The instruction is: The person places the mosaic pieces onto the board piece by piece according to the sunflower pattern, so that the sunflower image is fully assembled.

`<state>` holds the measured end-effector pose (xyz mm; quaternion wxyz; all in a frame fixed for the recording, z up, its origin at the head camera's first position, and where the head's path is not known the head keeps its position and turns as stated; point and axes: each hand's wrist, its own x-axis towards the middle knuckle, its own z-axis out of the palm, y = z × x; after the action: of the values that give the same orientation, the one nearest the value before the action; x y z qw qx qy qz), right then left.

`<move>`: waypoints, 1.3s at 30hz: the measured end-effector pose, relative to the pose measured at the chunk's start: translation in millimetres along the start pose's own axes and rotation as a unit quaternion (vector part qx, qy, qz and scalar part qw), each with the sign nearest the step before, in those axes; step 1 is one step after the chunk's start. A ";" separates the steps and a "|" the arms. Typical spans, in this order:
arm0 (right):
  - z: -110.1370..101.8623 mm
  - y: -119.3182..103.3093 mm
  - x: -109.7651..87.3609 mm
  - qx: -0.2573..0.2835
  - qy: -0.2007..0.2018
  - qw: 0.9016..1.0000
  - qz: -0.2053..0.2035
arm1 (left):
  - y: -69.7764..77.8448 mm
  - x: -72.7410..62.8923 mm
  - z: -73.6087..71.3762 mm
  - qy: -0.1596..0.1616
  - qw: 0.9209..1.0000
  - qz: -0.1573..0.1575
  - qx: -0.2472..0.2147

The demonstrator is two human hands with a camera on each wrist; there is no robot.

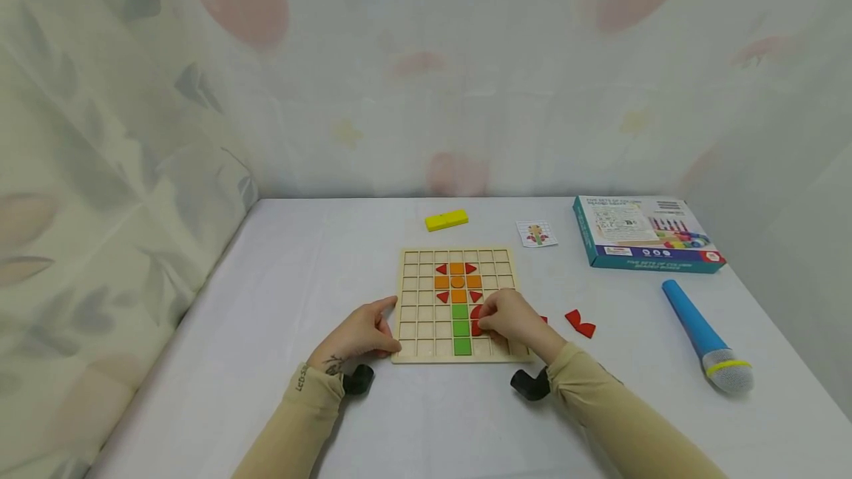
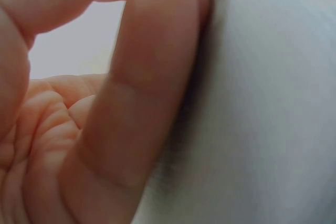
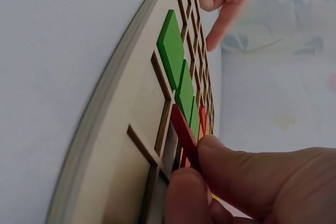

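A square wooden grid board [image 1: 417, 350] lies on the table, with orange tiles [image 1: 456, 269], small red triangles [image 1: 442, 297] and a column of green tiles [image 1: 461, 328] set in its cells. My right hand [image 1: 512, 316] is over the board's lower right part. Its thumb and a finger pinch a flat red tile [image 3: 184, 135] by the green column, tilted above the cells. Another red tile [image 1: 476, 311] shows just above those fingertips. At the board's left edge, my left hand [image 1: 359, 331] touches the rim with thumb and forefinger spread apart; its palm is off the board.
Loose red tiles [image 1: 580, 323] lie right of the board, one partly hidden by my right wrist. Behind the board are a yellow block [image 1: 447, 220] and a small pattern card [image 1: 536, 233]. A game box [image 1: 648, 235] and a blue toy microphone [image 1: 699, 327] lie at the right.
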<state>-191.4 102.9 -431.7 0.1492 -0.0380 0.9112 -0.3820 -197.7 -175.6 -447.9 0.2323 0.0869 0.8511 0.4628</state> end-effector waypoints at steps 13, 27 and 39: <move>4.6 -6.1 2.3 -0.056 0.035 0.998 -0.007 | -0.2 0.0 -0.4 0.001 1.000 -0.002 -0.008; -13.8 -15.0 -4.2 -0.126 0.066 0.990 -0.009 | 1.2 -0.9 -0.1 0.000 1.000 0.000 -0.008; -58.5 7.3 -18.1 -0.187 0.048 0.981 0.033 | 2.1 -1.3 -0.4 -0.003 1.000 -0.004 -0.017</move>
<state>-191.4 151.5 -393.7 0.1076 -0.0170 0.9734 -0.2014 -196.9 -175.2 -445.6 0.2383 0.0812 0.8427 0.4758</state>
